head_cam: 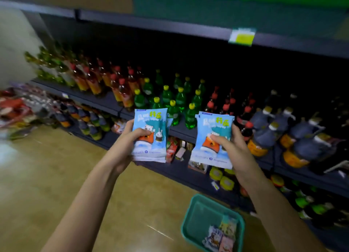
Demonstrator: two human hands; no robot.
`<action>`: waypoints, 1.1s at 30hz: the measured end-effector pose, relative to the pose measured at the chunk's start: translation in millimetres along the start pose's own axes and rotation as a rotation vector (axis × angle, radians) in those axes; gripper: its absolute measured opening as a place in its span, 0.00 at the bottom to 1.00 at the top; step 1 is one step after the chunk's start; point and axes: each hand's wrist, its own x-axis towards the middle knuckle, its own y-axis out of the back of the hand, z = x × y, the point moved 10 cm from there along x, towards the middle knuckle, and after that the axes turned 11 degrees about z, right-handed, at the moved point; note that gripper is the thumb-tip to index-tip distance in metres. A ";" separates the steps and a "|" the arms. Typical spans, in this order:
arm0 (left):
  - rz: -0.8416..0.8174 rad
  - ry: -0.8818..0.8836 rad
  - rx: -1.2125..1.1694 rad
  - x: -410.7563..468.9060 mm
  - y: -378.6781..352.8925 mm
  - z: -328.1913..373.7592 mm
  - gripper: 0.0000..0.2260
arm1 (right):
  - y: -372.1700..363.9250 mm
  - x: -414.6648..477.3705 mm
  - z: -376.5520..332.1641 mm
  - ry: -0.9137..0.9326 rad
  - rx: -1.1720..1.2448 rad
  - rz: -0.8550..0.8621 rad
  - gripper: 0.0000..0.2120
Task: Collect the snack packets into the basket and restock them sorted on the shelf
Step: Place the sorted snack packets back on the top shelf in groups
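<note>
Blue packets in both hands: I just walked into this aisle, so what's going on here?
A person faces a shelf of drink bottles, the left hand gripping one stack of blue snack packets and the right hand gripping a second stack. Neither stack is shelved yet. A green basket sits on the floor below, with a few other packets inside.

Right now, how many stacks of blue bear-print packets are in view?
2: left stack in left hand, right stack in right hand. Packets per stack unclear.
</note>
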 end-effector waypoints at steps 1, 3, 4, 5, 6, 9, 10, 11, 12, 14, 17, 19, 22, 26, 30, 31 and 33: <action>0.010 -0.021 -0.001 -0.4 10.1 20.4 0.10 | -9.1 -0.7 -18.9 0.026 0.001 -0.009 0.20; 0.022 -0.069 -0.004 2.4 31.1 58.2 0.09 | -26.0 0.5 -52.5 0.073 0.018 -0.003 0.21; 0.025 -0.101 -0.007 5.7 43.0 76.5 0.09 | -35.0 2.7 -67.8 0.096 0.031 0.012 0.21; 0.021 -0.128 -0.012 10.1 55.1 93.7 0.08 | -44.5 6.2 -80.9 0.112 0.048 0.030 0.22; 0.016 -0.149 -0.023 15.9 67.3 108.3 0.10 | -54.6 9.4 -92.5 0.119 0.070 0.041 0.21; 0.012 -0.171 -0.047 38.8 102.9 148.1 0.19 | -92.4 19.6 -123.0 0.139 0.124 0.058 0.21; 0.014 -0.174 -0.048 49.4 113.8 161.1 0.19 | -105.8 24.3 -132.1 0.151 0.133 0.069 0.21; 0.017 -0.178 -0.045 59.6 124.4 173.3 0.16 | -119.6 28.5 -139.7 0.159 0.139 0.079 0.22; 0.012 -0.184 -0.038 69.9 134.1 185.4 0.14 | -134.2 33.1 -146.6 0.163 0.145 0.087 0.22; -0.018 -0.192 -0.028 89.1 149.7 208.7 0.12 | -162.2 45.5 -157.8 0.167 0.147 0.107 0.22; -0.053 -0.215 0.028 116.7 167.2 241.9 0.12 | -202.1 65.9 -174.9 0.167 0.144 0.115 0.22; -0.052 -0.225 0.062 137.6 174.8 262.9 0.08 | -223.9 79.9 -188.0 0.170 0.127 0.105 0.20; -0.067 -0.225 0.105 171.0 172.4 289.8 0.07 | -247.2 106.0 -205.3 0.159 0.068 0.104 0.15; -0.107 -0.205 0.130 221.2 151.8 316.1 0.07 | -266.2 154.7 -224.3 0.130 0.048 0.149 0.05; -0.135 -0.267 0.186 281.9 120.9 344.7 0.12 | -291.5 219.8 -239.5 0.169 0.057 0.164 0.05; -0.126 -0.281 0.200 296.7 113.5 351.0 0.13 | -296.9 238.0 -242.7 0.190 0.050 0.168 0.07; -0.129 -0.291 0.223 328.5 97.9 361.9 0.17 | -306.0 273.0 -248.9 0.220 0.037 0.177 0.10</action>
